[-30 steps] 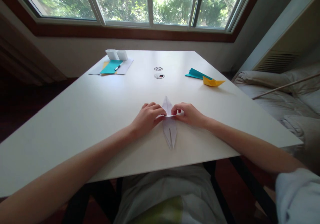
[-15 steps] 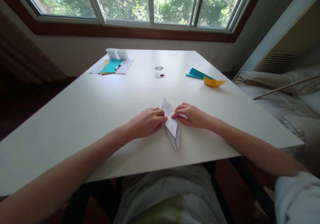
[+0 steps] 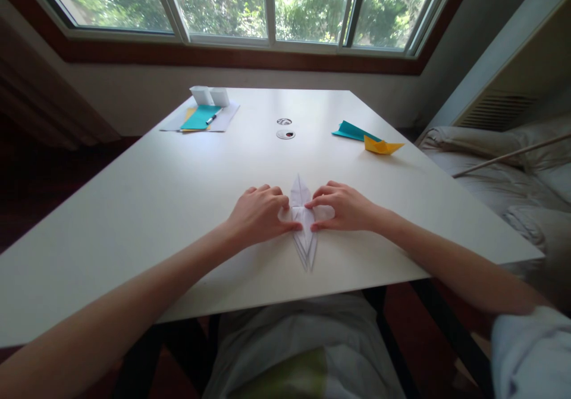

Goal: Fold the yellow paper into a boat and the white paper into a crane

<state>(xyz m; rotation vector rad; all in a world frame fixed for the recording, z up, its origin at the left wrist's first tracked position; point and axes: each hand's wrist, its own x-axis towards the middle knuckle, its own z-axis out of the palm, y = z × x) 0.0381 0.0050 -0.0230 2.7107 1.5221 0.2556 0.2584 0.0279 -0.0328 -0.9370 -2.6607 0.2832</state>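
Two hands, left hand point(image 3: 261, 214) and right hand point(image 3: 343, 207), now pressing the white folded paper point(image 3: 303, 226) flat, no longer lifted

Both hands — left hand point(image 3: 261, 213), right hand point(image 3: 345, 207) — on folded white paper point(image 3: 304, 232).

Daylight comes at you from the window point(image 3: 267, 6) straight ahead; the greenery outside is bright and partly blown out. The table point(image 3: 178, 197) catches a soft sheen at its far end near the window, no hard glare. Your hands point(image 3: 261, 214) throw faint, soft shadows toward you. Room corners at left and under the table are dim, nearly black. Wide-angle lens bends the window frame and stretches your forearms at the bottom edges. Focus is fair at centre; the white paper point(image 3: 304, 232) lacks contrast against the table, folds hard to read. No motion blur.
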